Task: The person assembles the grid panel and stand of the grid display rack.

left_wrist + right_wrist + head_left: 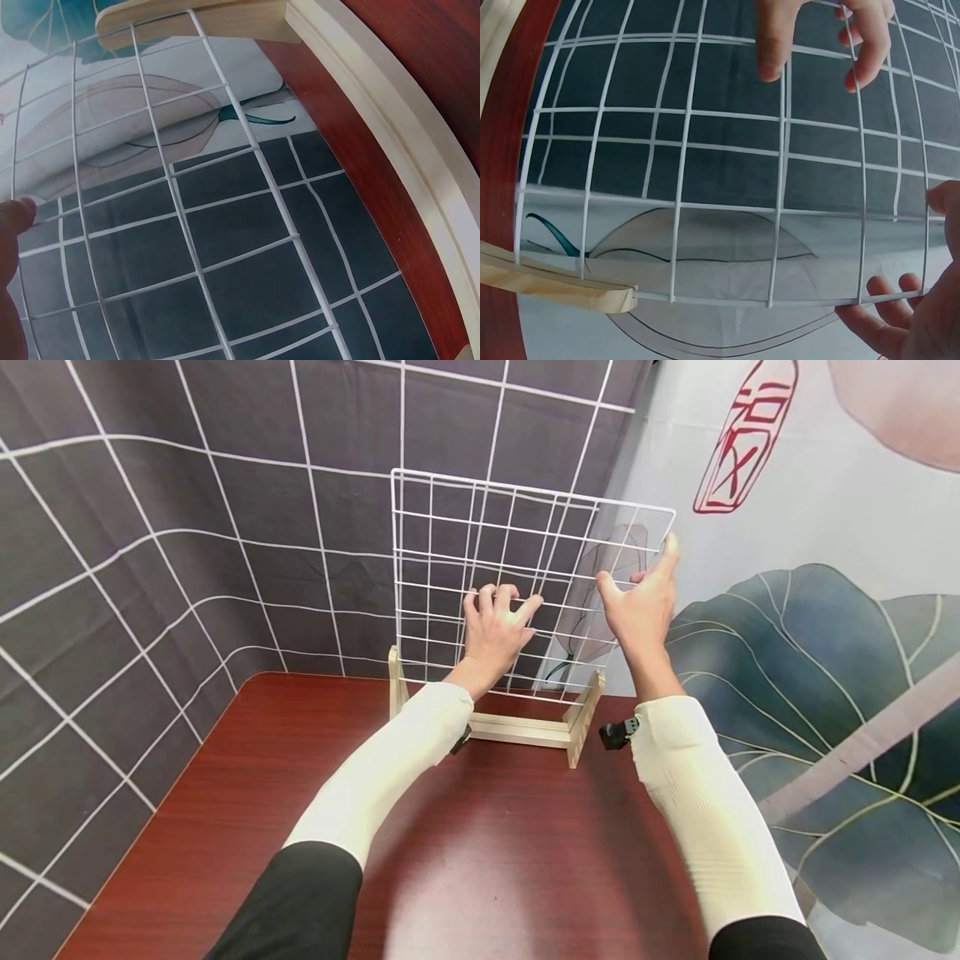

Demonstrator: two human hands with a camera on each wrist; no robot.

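A white wire grid panel (532, 491) stands upright, tilted a little, in a pale wooden stand (517, 731). My left hand (493, 639) is at the middle of the panel, its fingers curled at the wires. The right wrist view shows its thumb (774, 37) and bent fingertips (870, 64) at the mesh. At the upper right edge, my right hand (643, 610) grips the rim, thumb in front and some fingers behind. The panel's lower edge lies between the stand's two uprights. Only part of my left thumb (9, 240) shows in the left wrist view.
The stand rests near the back edge of a reddish-brown table (465, 877). Behind it hangs a dark grey cloth (247, 577) with white lines. On the right is a white cloth (862, 527) printed with leaves and a red seal.
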